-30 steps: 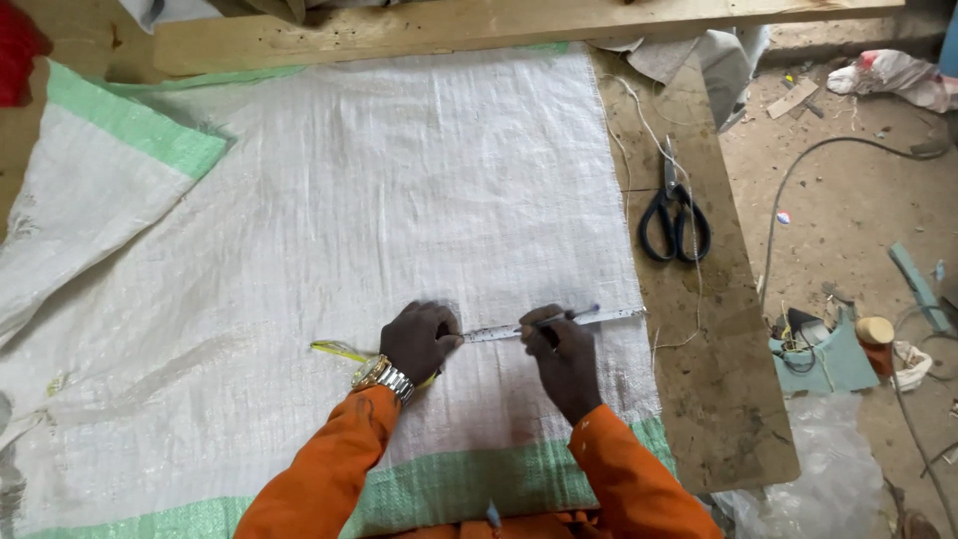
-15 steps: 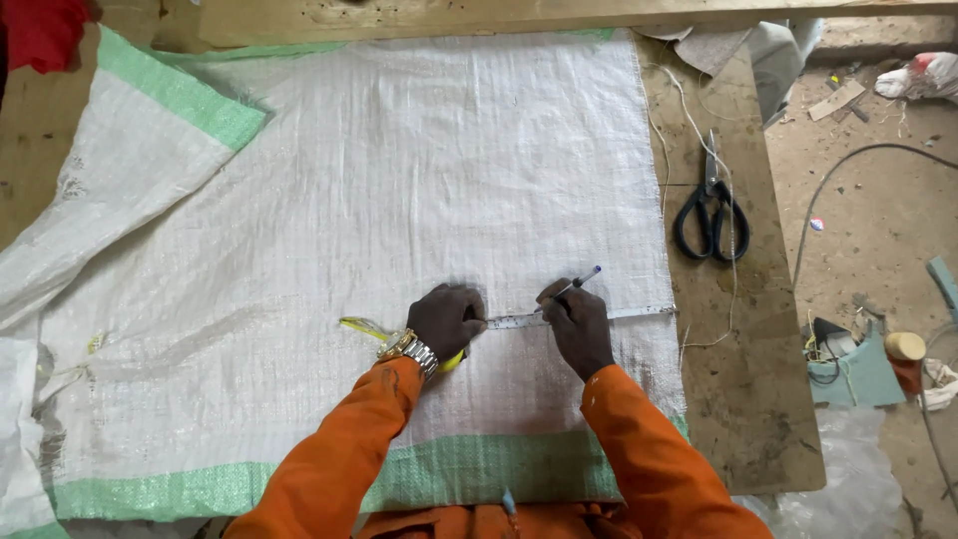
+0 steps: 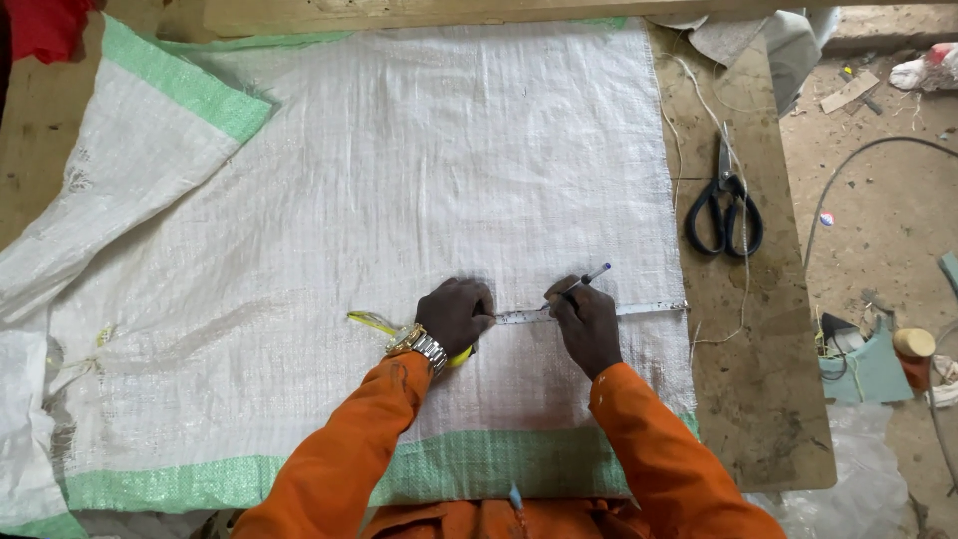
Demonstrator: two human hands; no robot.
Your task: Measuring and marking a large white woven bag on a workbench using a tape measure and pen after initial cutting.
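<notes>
A white woven sack [image 3: 399, 180] with green borders lies flat on a wooden table [image 3: 768, 399]. My left hand [image 3: 456, 312], with a metal wristwatch, presses a measuring tape [image 3: 639, 309] onto the sack; the tape runs right to the sack's edge and a yellow stretch of it [image 3: 371, 321] sticks out to the left. My right hand [image 3: 587, 321] holds a pen [image 3: 589, 276] with its tip at the tape. Both sleeves are orange.
Black-handled scissors [image 3: 725, 215] lie on the bare table to the right of the sack. A wooden plank [image 3: 499, 12] crosses the far edge. Scraps, a cable [image 3: 848, 170] and a small container [image 3: 913, 349] lie on the dirt floor at right.
The view has shifted, so the sack and scissors sit further right in frame. My hands stay on the tape and pen, with the pen tilted slightly more upright.
</notes>
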